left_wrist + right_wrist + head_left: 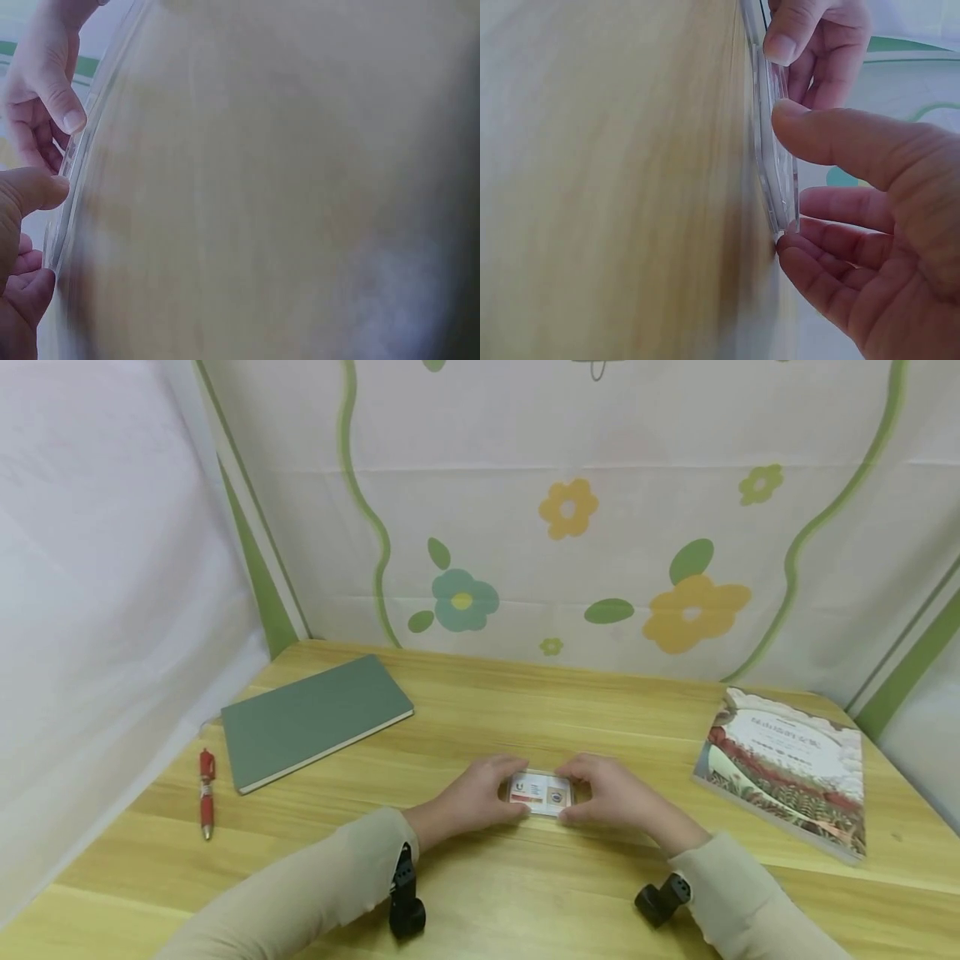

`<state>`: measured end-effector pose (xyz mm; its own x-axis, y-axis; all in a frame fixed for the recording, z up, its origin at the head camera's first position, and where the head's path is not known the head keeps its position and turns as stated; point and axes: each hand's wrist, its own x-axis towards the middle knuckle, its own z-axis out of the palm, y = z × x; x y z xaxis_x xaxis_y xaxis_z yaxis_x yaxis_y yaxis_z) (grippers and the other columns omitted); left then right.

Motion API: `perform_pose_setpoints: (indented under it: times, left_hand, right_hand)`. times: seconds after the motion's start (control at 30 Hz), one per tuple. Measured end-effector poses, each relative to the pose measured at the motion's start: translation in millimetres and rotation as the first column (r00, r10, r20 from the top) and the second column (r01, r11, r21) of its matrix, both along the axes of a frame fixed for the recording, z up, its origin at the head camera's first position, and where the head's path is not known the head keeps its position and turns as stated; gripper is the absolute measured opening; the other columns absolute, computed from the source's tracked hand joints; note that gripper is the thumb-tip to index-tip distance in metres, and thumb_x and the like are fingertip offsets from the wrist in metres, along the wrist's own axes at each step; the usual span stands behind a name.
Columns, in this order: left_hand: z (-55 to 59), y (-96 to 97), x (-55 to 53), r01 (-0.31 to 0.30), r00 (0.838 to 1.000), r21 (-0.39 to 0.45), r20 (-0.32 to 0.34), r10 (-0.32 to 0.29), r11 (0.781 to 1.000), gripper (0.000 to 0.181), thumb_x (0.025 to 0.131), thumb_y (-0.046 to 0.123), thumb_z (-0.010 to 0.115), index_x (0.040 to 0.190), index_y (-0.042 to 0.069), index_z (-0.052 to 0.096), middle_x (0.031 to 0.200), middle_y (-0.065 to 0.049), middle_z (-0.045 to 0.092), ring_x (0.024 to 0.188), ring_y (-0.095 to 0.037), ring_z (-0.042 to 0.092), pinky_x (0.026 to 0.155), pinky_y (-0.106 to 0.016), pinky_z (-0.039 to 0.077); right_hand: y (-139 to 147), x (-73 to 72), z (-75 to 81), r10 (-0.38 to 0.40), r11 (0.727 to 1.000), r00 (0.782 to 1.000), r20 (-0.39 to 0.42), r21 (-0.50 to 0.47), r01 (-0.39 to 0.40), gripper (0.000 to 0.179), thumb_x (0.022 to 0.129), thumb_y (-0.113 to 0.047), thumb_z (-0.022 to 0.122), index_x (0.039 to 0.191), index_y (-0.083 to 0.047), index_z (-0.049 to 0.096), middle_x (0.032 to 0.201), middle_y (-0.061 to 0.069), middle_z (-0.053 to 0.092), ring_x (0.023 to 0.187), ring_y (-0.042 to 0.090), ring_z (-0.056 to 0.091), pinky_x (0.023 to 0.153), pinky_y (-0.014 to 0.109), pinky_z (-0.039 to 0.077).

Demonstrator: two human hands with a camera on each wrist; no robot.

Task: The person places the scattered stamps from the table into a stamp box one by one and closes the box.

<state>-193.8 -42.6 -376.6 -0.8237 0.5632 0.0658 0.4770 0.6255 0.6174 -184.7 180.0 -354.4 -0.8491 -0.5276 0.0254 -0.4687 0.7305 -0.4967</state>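
A small flat clear plastic case (538,792) with a white printed card in it lies at the middle of the table. My left hand (474,797) grips its left end between thumb and fingers. At the opposite end, my right hand (617,798) holds it the same way. Seen edge-on in the right wrist view, the transparent case (763,142) is low against the wood, thumb on its near edge and fingertips at its far corner. The left wrist view shows both hands along its thin edge.
A green hardcover notebook (315,720) lies at the back left, with a red pen (207,795) beside it. On the right is a paperback book (783,768) with an illustrated cover. Flower-printed fabric (495,527) stands behind the wooden table (480,718).
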Motion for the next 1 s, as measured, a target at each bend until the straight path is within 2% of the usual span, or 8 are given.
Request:
perform_pose_setpoints:
  times: [0.27, 0.6, 0.87, 1.0]
  left_hand:
    - [-1.3, -0.1, 0.9, -0.001, 1.0, -0.002, 0.011, 0.001, 1.0, 0.063, 0.079, 0.025, 0.072, 0.133, 0.005, 0.048, 0.136, -0.008, 0.049, 0.126, -0.022, 0.045, 0.106, -0.036, 0.036]
    - [-2.2, -0.8, 0.1, -0.005, 0.999, 0.019, 0.034, 0.004, 1.0, 0.062, 0.079, 0.024, 0.073, 0.133, 0.006, 0.049, 0.136, -0.007, 0.049, 0.126, -0.021, 0.044, 0.106, -0.036, 0.035]
    - [-2.4, 0.4, -0.3, -0.001, 1.0, -0.012, 0.02, 0.001, 1.0, 0.061, 0.079, 0.025, 0.074, 0.132, 0.007, 0.051, 0.134, -0.006, 0.051, 0.124, -0.021, 0.046, 0.104, -0.037, 0.037]
    - [0.5, 0.7, -0.3, -0.006, 0.999, -0.003, 0.053, 0.006, 1.0, 0.062, 0.078, 0.024, 0.075, 0.132, 0.007, 0.051, 0.134, -0.006, 0.051, 0.124, -0.022, 0.046, 0.105, -0.038, 0.036]
  right_hand:
    - [-1.4, -0.3, -1.0, -0.009, 1.0, 0.999, 0.033, -0.006, 0.01, 0.054, 0.071, -0.025, 0.079, 0.116, -0.001, 0.061, 0.108, 0.005, 0.061, 0.095, 0.016, 0.055, 0.085, 0.039, 0.048]
    - [-0.9, -0.9, -4.7, -0.021, 1.0, 0.999, 0.028, -0.022, 0.021, 0.055, 0.07, -0.024, 0.08, 0.116, -0.002, 0.061, 0.11, 0.004, 0.06, 0.098, 0.018, 0.054, 0.089, 0.042, 0.046]
    - [-6.6, 2.6, -3.9, -0.115, 0.991, 0.99, 0.083, -0.055, 0.119, 0.053, 0.066, -0.019, 0.082, 0.112, -0.004, 0.061, 0.108, 0.004, 0.06, 0.097, 0.017, 0.054, 0.089, 0.042, 0.046]
    - [-8.4, 4.0, -2.4, -0.158, 0.983, 0.98, 0.12, -0.08, 0.168, 0.053, 0.064, -0.017, 0.083, 0.11, -0.005, 0.061, 0.106, 0.003, 0.06, 0.095, 0.017, 0.054, 0.088, 0.042, 0.046]
